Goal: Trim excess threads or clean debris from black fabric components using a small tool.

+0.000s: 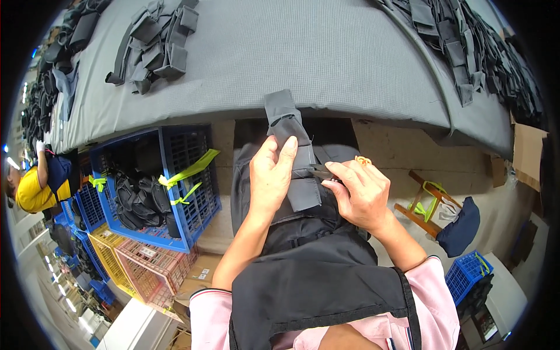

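Note:
A strip of dark grey fabric pieces, joined end to end, hangs from the table edge over my lap. My left hand pinches it about midway, thumb on top and fingers behind. In my right hand is a small dark pair of thread snips, the tips touching or just beside the strip's right edge. Orange thread or a band circles one finger of that hand. Loose thread ends show along the strip near the blades. Black apron cloth covers my lap under the work.
The grey cloth-covered table spans the far side, with fabric pieces heaped left and more strips right. Left stand a blue crate of black items and a pink crate. A wooden stool is right. A co-worker in yellow is far left.

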A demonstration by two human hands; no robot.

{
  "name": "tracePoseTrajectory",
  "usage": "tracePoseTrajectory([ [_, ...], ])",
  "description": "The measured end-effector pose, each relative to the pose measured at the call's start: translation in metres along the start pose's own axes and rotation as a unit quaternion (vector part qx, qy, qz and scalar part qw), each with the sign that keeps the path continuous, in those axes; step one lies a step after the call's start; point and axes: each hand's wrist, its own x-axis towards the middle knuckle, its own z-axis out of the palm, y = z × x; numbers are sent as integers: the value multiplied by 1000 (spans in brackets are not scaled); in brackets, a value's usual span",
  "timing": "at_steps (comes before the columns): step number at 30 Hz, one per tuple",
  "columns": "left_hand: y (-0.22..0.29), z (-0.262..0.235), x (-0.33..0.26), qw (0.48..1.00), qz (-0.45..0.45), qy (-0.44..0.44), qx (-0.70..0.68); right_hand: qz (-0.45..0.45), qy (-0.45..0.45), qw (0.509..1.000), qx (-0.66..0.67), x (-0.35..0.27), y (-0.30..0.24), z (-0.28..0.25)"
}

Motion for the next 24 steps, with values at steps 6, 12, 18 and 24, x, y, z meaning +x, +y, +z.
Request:
tracePoseTrajectory([
  [6, -6, 2, 1, 998, 3, 18, -61, -36, 12, 999, -16, 2, -3, 0],
  [12, -9, 3, 2, 999, 13, 21, -21, -17, 9, 1000, -7, -1, -1, 1],
  [18, -3, 4, 1, 999, 30, 28, -8, -34, 15, 999, -18, -2, -1, 1],
  [24, -2, 3, 1, 999, 13, 22, 30, -79, -8, 995, -60, -1, 5, -4],
])
